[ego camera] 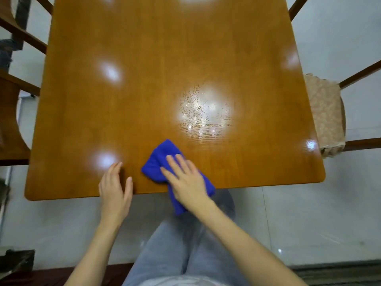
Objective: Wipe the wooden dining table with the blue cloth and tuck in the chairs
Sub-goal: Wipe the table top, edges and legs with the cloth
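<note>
The wooden dining table (165,58) fills the upper view, its near edge right in front of me. A bunched blue cloth (158,162) lies at the near edge, one end hanging off the table. My right hand (185,180) presses flat on the cloth with straight fingers. To the left of the cloth, my left hand (115,188) rests on the table's near edge with fingers straight and nothing in it. A wet streaked patch (206,112) shines on the wood beyond the cloth.
A chair with a patterned beige seat cushion (323,114) stands at the table's right side. Wooden chair frames (12,112) stand along the left side. Another chair rail (296,7) shows at the far right. Pale tiled floor (309,213) surrounds the table.
</note>
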